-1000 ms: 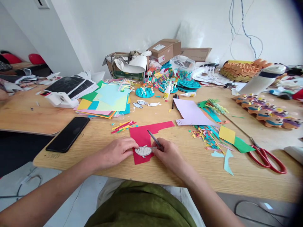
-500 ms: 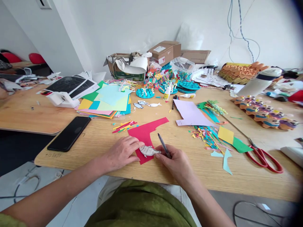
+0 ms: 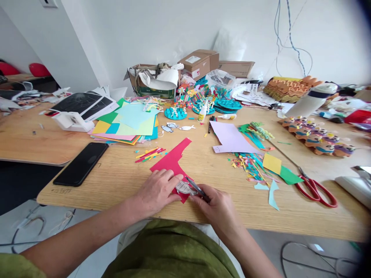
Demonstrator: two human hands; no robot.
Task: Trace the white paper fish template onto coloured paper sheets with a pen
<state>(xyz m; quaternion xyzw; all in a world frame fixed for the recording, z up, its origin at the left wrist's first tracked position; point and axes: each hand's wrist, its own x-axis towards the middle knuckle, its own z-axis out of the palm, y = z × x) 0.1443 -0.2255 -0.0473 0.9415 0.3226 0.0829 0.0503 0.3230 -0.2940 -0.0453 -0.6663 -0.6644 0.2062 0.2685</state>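
A piece of red paper (image 3: 171, 160) with a cut-out edge lies near the table's front edge. On top of it rests a grey paper fish (image 3: 184, 188) with drawn black lines. My left hand (image 3: 156, 191) holds both down, its index finger at the fish's head end and its thumb on the paper's lower part. In my right hand (image 3: 213, 200) is a dark pen (image 3: 197, 187), gripped between thumb and fingers, its tip over the red paper just above the fish. My right thumb is close to the fish's tail; whether it touches is unclear.
Red-handled scissors (image 3: 317, 191) lie to the right beside paper scraps (image 3: 249, 168) and a lilac sheet (image 3: 232, 137). A phone (image 3: 81, 164) and a stack of coloured paper (image 3: 127, 125) are at left. Paper fish cutouts (image 3: 187, 127) and a glue bottle (image 3: 203, 112) lie farther back.
The red paper and fish have turned clockwise under my left hand. My right hand has lowered the pen, bringing its tip down and left to the fish's upper edge.
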